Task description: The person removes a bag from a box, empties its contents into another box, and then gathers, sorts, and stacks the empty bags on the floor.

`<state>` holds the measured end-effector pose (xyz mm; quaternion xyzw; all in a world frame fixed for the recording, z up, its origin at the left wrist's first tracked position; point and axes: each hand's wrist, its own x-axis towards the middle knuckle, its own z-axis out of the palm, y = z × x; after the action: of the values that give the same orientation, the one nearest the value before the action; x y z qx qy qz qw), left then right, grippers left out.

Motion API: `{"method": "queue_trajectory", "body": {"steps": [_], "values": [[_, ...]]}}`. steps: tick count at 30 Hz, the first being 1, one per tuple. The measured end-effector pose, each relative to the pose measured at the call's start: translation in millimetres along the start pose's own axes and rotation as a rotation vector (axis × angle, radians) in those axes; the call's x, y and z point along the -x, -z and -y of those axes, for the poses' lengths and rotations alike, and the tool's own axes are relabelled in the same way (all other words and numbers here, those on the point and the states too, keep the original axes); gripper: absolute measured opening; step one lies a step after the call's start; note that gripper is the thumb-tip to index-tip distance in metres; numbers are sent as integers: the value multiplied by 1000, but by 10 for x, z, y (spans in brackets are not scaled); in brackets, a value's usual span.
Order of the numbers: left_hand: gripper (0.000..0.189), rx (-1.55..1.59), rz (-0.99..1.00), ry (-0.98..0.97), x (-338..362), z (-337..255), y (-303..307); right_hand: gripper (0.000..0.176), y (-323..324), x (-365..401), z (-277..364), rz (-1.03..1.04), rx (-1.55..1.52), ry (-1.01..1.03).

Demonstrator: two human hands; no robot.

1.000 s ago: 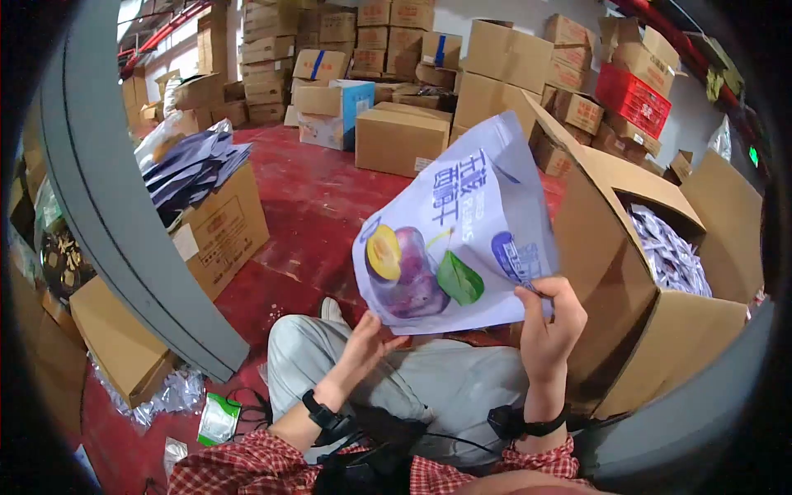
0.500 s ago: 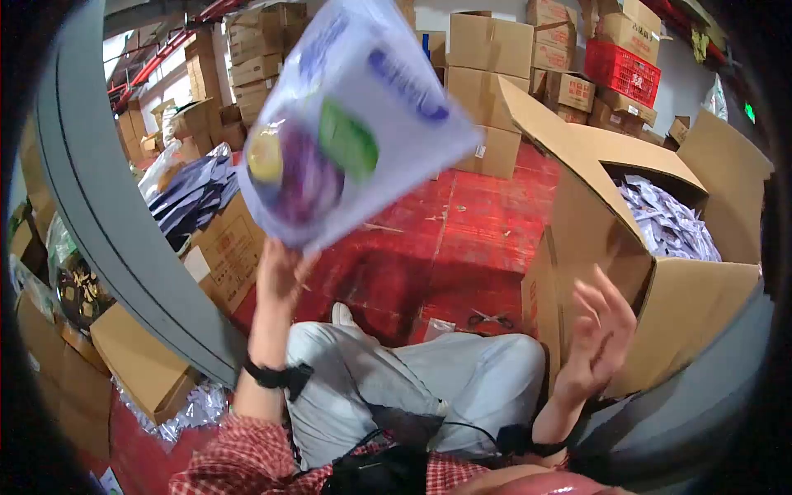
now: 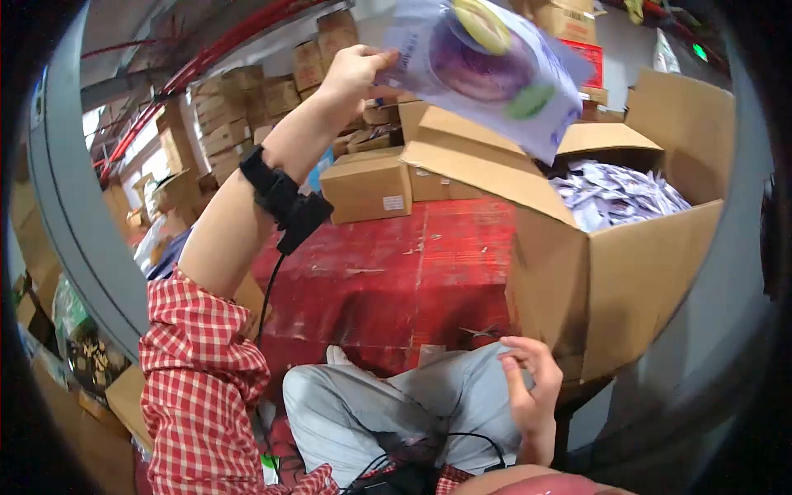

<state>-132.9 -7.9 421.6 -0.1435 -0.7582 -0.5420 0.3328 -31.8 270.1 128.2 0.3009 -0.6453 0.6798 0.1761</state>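
At the top of the view, my left hand [image 3: 360, 73] is closed on the left edge of a purple-and-white printed bag [image 3: 487, 70]. The bag is tilted and shows purple, yellow and green pictures. Its lower right part hangs near the flaps of a large open cardboard box [image 3: 643, 285] on the right. Inside that box lies a heap of purple-and-white packets [image 3: 615, 196]. My right hand [image 3: 535, 384] is raised over my right knee, fingers apart and slightly curled, with nothing in it.
Closed cartons [image 3: 363, 188] stand beyond the red floor [image 3: 379, 280]. A grey metal post [image 3: 78, 214] rises at the left, with more cartons and bags behind it. Scissors [image 3: 478, 332] lie on the floor near my right knee. A red crate [image 3: 587, 59] is at the back.
My left hand has moved up and right with the bag, which is now close to the open box. My right hand has lowered and moved left. The view has shifted.
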Motion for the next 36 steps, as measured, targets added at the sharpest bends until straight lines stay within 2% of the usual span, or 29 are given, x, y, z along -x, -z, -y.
{"method": "queue_trajectory", "body": {"steps": [3, 4, 9, 15, 17, 18, 19, 21, 23, 26, 28, 29, 31, 36], "values": [[31, -106, 52, 14, -110, -16, -456, 18, 85, 46, -101, -10, 11, -13], [25, -98, 1, 2, -170, 31, -569, 18, 112, 42, -109, -14, 14, -17], [24, -128, -18, -73, -201, -52, -718, 17, 229, 24, -202, 21, 58, 12], [34, 55, -13, 37, -340, 39, -219, 15, 167, 11, -211, 32, 54, 18], [34, 45, -36, -44, -443, 167, 87, 14, 145, 5, -176, 44, 67, 3], [29, 117, -19, 6, -455, 203, 276, 13, 132, 7, -164, 54, 73, -1], [27, 155, -86, -18, -457, 304, 412, 14, 123, 15, -160, 58, 75, -20], [22, 225, -232, -73, -221, 352, 577, 16, 104, 19, -173, 76, 76, -49], [21, 232, -450, 23, 115, 302, 780, 16, 68, 29, -196, 95, 75, -68], [20, 302, -523, 29, 422, 618, 1551, 14, -3, 30, -225, 135, 104, -58], [20, 312, -546, 7, 889, 741, 1836, 14, -52, 35, -247, 174, 121, -65], [20, 277, -603, -74, 1160, 734, 1811, 14, -83, 39, -264, 196, 120, -81], [17, 229, -752, -116, 1559, 920, 1978, 15, -178, 34, -288, 263, 149, -77], [8, 428, -813, 104, 2376, 1384, 1876, 20, -379, 6, -322, 566, 329, -32]]}}
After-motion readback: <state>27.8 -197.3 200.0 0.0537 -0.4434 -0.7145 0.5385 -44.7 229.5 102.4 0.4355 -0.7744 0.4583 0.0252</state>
